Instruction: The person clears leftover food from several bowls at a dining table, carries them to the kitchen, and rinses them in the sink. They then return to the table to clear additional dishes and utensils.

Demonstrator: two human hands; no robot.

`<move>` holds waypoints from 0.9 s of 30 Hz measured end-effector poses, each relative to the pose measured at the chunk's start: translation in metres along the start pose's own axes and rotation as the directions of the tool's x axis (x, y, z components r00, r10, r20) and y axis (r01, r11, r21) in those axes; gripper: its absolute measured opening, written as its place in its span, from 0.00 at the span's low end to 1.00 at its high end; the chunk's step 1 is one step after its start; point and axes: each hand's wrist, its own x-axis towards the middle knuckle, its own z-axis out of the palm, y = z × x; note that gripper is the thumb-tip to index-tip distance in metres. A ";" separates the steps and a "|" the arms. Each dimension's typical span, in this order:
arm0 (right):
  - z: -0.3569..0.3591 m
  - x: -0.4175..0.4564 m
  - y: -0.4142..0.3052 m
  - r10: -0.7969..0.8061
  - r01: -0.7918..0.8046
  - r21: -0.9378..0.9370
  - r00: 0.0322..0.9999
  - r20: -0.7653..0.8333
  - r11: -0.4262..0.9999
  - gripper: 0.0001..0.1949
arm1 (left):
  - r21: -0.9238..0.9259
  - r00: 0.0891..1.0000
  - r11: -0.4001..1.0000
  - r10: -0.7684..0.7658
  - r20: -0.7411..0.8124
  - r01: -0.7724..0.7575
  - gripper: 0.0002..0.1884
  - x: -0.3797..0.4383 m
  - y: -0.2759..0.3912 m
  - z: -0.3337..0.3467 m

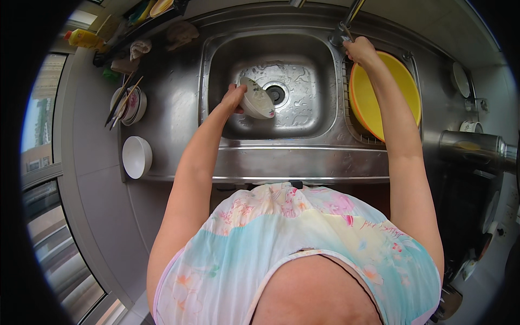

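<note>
My left hand (235, 98) grips the rim of a white bowl with a floral pattern (256, 99), tilted over the stainless steel sink (321, 85) just left of its drain (276, 94). Water drops lie on the sink's bottom. At the upper right my right hand (360, 49) has its fingers closed around the lever of the metal faucet (340, 33). Below my right hand and forearm, a large yellow basin with an orange rim (396, 87) leans in a wire rack (347, 95) over the second sink.
On the left counter are stacked bowls (140, 106) with chopsticks (126, 99) across them and a white bowl (137, 157). A dark shelf (134, 34) with cloths and a yellow bottle (84, 39) is at the upper left. A metal cylinder (471, 148) lies at the right.
</note>
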 end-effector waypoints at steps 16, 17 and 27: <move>-0.019 -0.120 -0.048 -0.029 0.011 0.164 0.994 0.108 0.986 0.23 | 0.322 0.984 0.939 0.155 -0.093 -0.117 0.37 -0.070 0.047 -0.002; -0.016 -0.128 -0.052 -0.044 0.025 0.168 0.993 0.110 0.986 0.22 | 0.162 0.983 0.973 0.174 -0.060 -0.162 0.36 -0.077 0.033 -0.013; 0.098 -0.223 -0.192 -0.306 0.062 0.471 0.832 0.463 0.880 0.09 | -0.659 0.915 0.662 0.391 -0.101 -0.356 0.34 -0.267 -0.141 -0.133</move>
